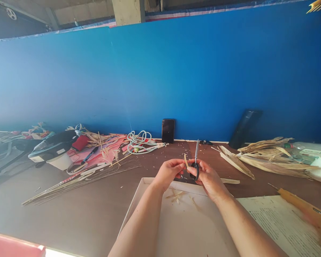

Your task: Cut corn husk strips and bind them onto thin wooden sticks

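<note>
Near the middle, my left hand (169, 174) pinches a short, pale strip of dried husk (186, 161), which stands up between my two hands. My right hand (207, 178) has its fingers closed around the black handles of a pair of scissors (196, 157). The blades point away from me, toward the blue wall. Right fingertips come close to the strip too; whether they touch it I cannot tell. Both hands are over the far edge of a shallow white box (187, 228), where several husk scraps (176, 195) lie.
Ahead, a phone (168, 130) leans on the blue wall (160, 78). To its left are a coiled pale cord (140, 141), thin wires (96, 178) and a cap (55, 142). Dried husks (273, 157), a black cylinder (244, 128) and a printed sheet (278, 221) lie to the right.
</note>
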`<state>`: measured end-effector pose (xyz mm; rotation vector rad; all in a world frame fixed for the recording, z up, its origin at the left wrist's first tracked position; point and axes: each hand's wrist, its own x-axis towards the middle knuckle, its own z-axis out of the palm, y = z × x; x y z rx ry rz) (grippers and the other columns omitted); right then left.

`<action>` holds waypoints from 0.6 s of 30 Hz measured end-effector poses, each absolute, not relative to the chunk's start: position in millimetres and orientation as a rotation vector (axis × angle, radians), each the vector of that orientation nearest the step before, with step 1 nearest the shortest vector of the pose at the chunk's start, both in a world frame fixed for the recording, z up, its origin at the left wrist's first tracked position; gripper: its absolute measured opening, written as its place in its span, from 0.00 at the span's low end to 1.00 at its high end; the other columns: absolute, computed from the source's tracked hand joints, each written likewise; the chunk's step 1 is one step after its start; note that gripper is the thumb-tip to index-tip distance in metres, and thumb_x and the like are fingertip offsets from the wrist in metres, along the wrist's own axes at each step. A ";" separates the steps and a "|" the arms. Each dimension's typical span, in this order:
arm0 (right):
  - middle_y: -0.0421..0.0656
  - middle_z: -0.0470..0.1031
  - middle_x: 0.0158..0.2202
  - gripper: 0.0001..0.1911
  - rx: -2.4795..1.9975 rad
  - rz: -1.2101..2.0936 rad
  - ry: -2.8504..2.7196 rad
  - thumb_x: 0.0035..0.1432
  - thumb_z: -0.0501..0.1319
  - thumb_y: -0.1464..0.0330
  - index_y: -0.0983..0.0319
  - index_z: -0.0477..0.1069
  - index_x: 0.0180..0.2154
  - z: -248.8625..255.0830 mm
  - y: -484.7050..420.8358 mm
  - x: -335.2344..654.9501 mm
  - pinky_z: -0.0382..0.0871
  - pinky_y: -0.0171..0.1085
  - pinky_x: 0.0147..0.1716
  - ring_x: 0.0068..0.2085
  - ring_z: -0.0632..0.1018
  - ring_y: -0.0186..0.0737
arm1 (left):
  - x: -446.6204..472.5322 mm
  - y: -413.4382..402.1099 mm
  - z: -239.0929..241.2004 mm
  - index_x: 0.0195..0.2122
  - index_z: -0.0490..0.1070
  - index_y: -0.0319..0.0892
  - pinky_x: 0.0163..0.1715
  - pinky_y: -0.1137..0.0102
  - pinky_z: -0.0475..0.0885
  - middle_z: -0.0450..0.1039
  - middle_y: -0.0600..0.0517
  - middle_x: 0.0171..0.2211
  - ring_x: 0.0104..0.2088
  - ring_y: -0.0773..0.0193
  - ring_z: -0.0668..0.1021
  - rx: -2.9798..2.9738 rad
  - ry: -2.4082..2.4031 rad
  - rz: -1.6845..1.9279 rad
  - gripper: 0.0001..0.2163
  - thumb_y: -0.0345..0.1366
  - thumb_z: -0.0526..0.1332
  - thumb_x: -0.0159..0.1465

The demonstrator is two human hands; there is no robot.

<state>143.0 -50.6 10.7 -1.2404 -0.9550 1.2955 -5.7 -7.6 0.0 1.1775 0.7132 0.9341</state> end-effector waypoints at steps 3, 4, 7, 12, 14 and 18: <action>0.36 0.69 0.26 0.18 -1.094 1.364 -0.951 0.43 0.67 0.63 0.58 0.69 0.39 8.6 -50.9 142.7 0.51 0.29 0.20 0.25 0.66 0.29 | -5.5 -10.9 2.5 0.40 0.75 0.38 0.26 0.76 0.61 0.69 0.50 0.29 0.26 0.73 0.66 1.110 0.616 0.907 0.17 0.43 0.65 0.52; 0.36 0.68 0.26 0.17 -1.033 1.399 -0.950 0.44 0.67 0.65 0.59 0.69 0.39 7.6 -50.9 143.0 0.49 0.28 0.19 0.23 0.63 0.27 | -5.4 -11.9 3.1 0.39 0.75 0.38 0.26 0.76 0.61 0.70 0.50 0.30 0.27 0.73 0.66 1.090 0.594 0.897 0.17 0.42 0.65 0.52; 0.37 0.67 0.28 0.15 -0.895 1.483 -0.929 0.47 0.67 0.68 0.59 0.69 0.39 4.6 -50.7 144.7 0.44 0.28 0.17 0.22 0.58 0.25 | -4.6 -14.0 4.4 0.38 0.75 0.36 0.26 0.77 0.61 0.69 0.50 0.29 0.27 0.74 0.67 1.035 0.545 0.882 0.16 0.40 0.66 0.52; 0.39 0.66 0.29 0.13 -0.797 1.588 -0.861 0.49 0.65 0.69 0.60 0.70 0.40 3.0 -51.1 147.4 0.46 0.26 0.17 0.25 0.62 0.27 | -2.7 -16.4 7.2 0.38 0.75 0.35 0.25 0.77 0.60 0.69 0.50 0.26 0.25 0.74 0.67 0.972 0.469 0.875 0.14 0.39 0.66 0.52; 0.39 0.66 0.28 0.13 -0.778 1.626 -0.838 0.50 0.65 0.69 0.60 0.70 0.40 3.2 -51.7 148.2 0.47 0.26 0.17 0.25 0.62 0.27 | -2.2 -17.3 8.1 0.37 0.74 0.35 0.25 0.77 0.60 0.69 0.50 0.27 0.25 0.74 0.68 0.964 0.452 0.866 0.14 0.39 0.66 0.52; 0.39 0.65 0.28 0.13 -0.760 1.682 -0.807 0.49 0.66 0.70 0.61 0.71 0.39 3.4 -52.6 149.0 0.48 0.25 0.16 0.25 0.61 0.26 | -1.5 -18.3 7.9 0.36 0.73 0.35 0.26 0.75 0.61 0.70 0.50 0.27 0.26 0.72 0.70 0.959 0.443 0.860 0.14 0.39 0.66 0.52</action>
